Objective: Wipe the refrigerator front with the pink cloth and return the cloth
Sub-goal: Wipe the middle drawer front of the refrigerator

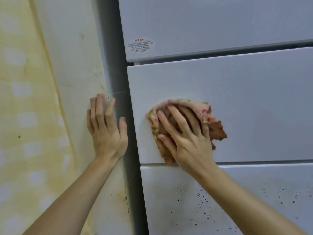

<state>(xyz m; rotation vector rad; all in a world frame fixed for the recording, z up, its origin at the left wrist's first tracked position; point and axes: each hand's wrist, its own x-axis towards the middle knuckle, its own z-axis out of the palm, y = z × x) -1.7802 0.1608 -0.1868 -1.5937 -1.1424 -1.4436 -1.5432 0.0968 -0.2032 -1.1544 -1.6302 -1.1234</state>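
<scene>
Refrigerator (220,22): pale grey front showing 3 stacked panels, seen close up.
Middle drawer (254,107): the panel being wiped, and the landmark for everything below.
Pink cloth (216,128): bunched flat against the left part of the middle drawer, close to its left edge. Its lower end reaches the drawer's bottom edge.
Right hand (186,138): lies on top of the cloth, with fingers (169,119) straight and spread wide, pressing rather than clutching. The spread likely puts more cloth against the panel and evens the pressure.
Left hand (106,133): left of the middle drawer, with fingers straight and holding nothing. It lies flat against the wall (76,56) and the refrigerator's darker side, probably to brace the body while the other arm pushes.
Sticker (140,45): above the middle drawer, on the upper door's lower left corner. Its print is too small to read.
Lower drawer (237,184): directly below the middle drawer and dotted with dark specks (201,197), so it looks not yet wiped.
Yellow patterned sheet (22,99): far left of the middle drawer, hanging over the wall.
Step in hand: wiping seems to be mid-way. The cloth's return place is not in view.
</scene>
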